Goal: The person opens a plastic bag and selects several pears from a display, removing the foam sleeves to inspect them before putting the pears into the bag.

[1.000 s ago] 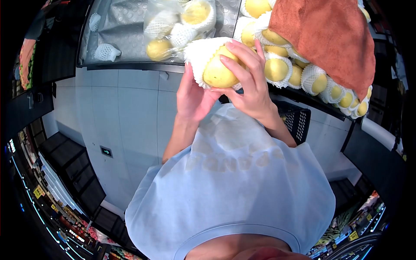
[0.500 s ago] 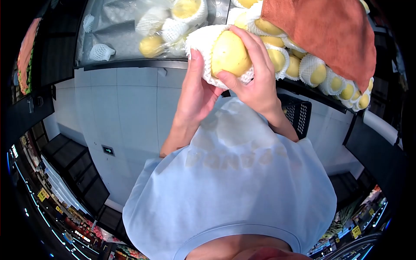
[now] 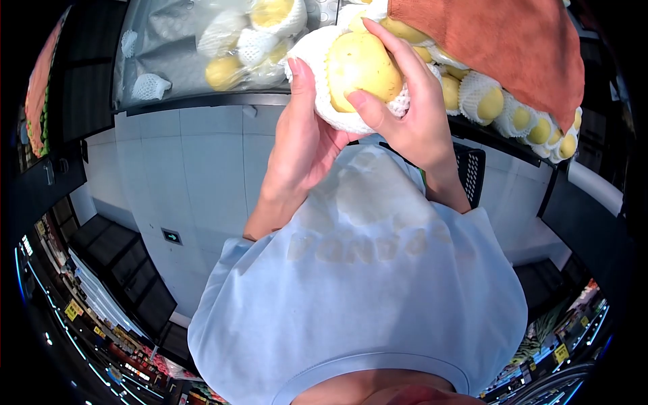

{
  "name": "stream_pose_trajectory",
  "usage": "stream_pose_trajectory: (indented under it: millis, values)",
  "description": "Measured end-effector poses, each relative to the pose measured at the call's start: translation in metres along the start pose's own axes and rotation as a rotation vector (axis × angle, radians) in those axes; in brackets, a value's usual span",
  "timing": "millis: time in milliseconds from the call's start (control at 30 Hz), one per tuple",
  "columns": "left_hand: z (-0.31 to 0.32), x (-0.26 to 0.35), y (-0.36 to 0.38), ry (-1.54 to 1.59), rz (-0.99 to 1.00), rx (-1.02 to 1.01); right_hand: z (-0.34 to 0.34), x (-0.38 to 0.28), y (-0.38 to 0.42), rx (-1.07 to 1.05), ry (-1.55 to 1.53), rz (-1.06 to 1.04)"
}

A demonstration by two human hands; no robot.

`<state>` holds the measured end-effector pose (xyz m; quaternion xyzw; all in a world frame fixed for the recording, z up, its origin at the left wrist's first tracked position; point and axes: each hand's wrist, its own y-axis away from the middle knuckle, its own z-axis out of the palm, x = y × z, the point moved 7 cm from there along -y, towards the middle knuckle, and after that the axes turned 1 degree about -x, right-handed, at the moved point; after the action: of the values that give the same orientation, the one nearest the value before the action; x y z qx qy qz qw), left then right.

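A large yellow mango (image 3: 364, 71) with small dark specks sits partly inside a white foam net sleeve (image 3: 324, 101). Both hands hold it up in front of the display edge. My left hand (image 3: 300, 125) is wrapped around the sleeve's left side, thumb upright against the foam; its other fingers are mostly hidden beneath. My right hand (image 3: 418, 101) grips the bare right side, with the thumb across the lower front and fingers over the far side. Behind it, several netted mangoes (image 3: 226, 72) lie in a clear plastic bag on the grey display tray (image 3: 182, 64).
An orange-red cloth (image 3: 493, 47) covers part of a heap of netted mangoes (image 3: 489, 103) at the right. Two loose foam nets (image 3: 150, 86) lie on the tray's left side. A black perforated basket (image 3: 469, 172) is below my right forearm. Pale floor tiles (image 3: 209, 155) show at left.
The mango has tilted slightly in my hands and come closer to the camera, with more of its yellow face showing. My right hand has moved a little right. The display has shifted slightly left in view.
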<state>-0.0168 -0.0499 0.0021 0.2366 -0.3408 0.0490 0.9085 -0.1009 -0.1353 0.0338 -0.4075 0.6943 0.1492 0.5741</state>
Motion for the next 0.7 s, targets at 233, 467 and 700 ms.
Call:
stream_pose_trajectory:
  millis: [233, 467, 700]
  values:
    - [0.006, -0.004, -0.008, -0.028, 0.011, 0.016, -0.011, 0.006, 0.003, 0.022, 0.002, 0.0]
    - [0.011, -0.005, -0.008, -0.049, 0.046, -0.005, -0.014, 0.008, 0.0, 0.023, -0.004, 0.011]
    - [0.01, 0.0, -0.003, -0.06, 0.078, 0.043, -0.01, -0.003, -0.005, 0.02, 0.008, -0.058]
